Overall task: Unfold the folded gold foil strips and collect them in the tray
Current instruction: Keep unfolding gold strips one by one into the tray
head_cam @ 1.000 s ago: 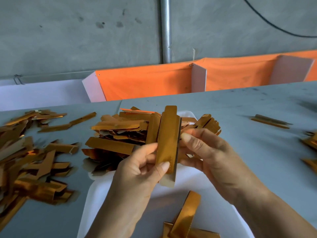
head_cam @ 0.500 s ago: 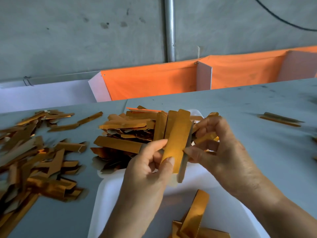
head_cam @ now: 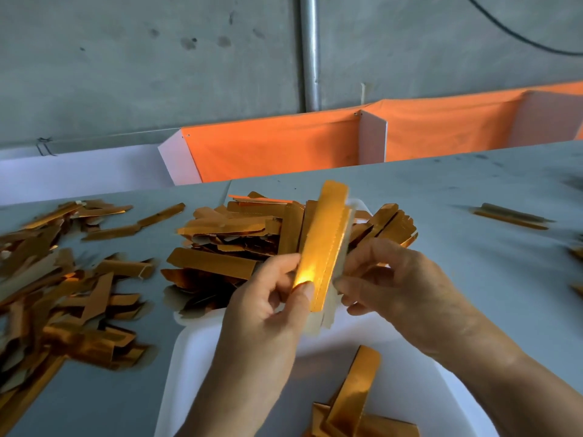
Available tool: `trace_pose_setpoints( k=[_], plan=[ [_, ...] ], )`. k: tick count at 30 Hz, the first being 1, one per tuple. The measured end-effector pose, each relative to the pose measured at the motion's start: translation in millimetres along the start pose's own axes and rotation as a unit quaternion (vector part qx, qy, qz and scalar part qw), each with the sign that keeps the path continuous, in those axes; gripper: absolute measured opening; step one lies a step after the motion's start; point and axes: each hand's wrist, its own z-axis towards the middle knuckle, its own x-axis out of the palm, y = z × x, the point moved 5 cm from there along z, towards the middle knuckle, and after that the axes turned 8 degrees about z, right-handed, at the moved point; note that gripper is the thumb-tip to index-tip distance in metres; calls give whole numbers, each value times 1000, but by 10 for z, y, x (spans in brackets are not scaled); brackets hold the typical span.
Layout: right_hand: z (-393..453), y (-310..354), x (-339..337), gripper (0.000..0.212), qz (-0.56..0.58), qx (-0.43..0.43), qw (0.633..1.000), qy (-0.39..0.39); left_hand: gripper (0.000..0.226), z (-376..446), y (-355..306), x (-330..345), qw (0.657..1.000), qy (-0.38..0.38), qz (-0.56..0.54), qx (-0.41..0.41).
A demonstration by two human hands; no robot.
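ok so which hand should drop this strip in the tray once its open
Left, probably: the left hand pinches the gold strip directly above the white tray; the right hand only pinches its pale flap edge.

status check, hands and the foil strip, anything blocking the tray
Left hand and right hand both pinch one gold foil strip, held upright above the white tray. A few strips already in tray. Nothing blocking the drop.

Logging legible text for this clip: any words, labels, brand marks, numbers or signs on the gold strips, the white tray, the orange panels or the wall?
None: no text is readable in this frame.
Gold foil strip held by both hands: plain foil, no print.
White plastic tray: no label visible.
Orange fabric panels and grey concrete wall: only stains and marks, no writing.
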Motion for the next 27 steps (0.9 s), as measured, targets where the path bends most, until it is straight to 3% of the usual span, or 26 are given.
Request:
trace_pose_setpoints(
  k=[3,5,10,17,24,27],
  plan=[
    [-22,130,-52,36,-102,-95,988,-66,28,-3,16,-9,1000,3,-17,-11],
    [-57,200,-36,39,-101,-158,980,-69,23,-8,12,4,1000,8,-16,-8],
    [-124,273,-41,17,-47,-208,975,-68,19,-11,12,4,1000,5,-24,-8],
    [-57,161,20,14,-145,-130,978,-76,34,-26,-14,45,999,29,-10,-21],
    [-15,48,41,20,-29,-13,999,9,59,-48,-97,21,998,56,14,-10],
    [-8,31,26,17,39,17,999,19,61,-57,-95,16,998,57,32,-7]
  ],
)
